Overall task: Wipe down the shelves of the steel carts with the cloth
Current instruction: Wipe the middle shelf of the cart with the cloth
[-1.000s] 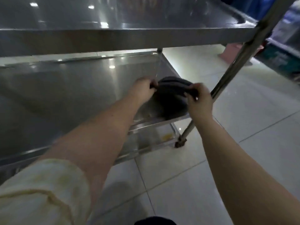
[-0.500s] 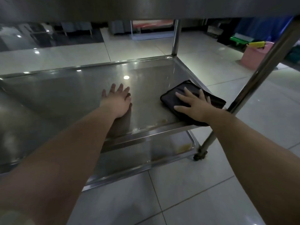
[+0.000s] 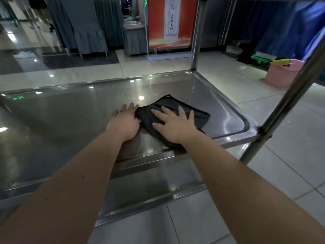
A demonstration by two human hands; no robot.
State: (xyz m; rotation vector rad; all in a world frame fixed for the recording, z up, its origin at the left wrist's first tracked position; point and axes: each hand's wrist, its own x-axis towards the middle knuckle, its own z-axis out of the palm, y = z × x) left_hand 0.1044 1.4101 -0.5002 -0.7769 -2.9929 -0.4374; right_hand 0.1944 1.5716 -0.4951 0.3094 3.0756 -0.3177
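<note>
Hands flat, holding nothing: right hand (image 3: 175, 125) on one cloth (image 3: 170, 103), left hand (image 3: 124, 120) on one shelf (image 3: 70, 120).

cloth (image 3: 169, 103): black, with a small yellow tag (image 3: 168, 96) at its far edge
middle shelf (image 3: 79, 117): silver-grey steel, dotted with white light reflections, a green glint at its far left
cart post (image 3: 288, 101): silver-grey, darker down one side
bucket (image 3: 281, 76): pink
item on the bucket rim (image 3: 281, 61): yellow
crate (image 3: 260, 59): green
banner (image 3: 168, 22): orange-red, with a white panel bearing dark characters
curtains (image 3: 84, 29): grey-blue
drape (image 3: 281, 27): deep blue
floor tiles (image 3: 290, 138): pale grey-white with thin dark grout lines
floor band (image 3: 79, 59): dark grey
</note>
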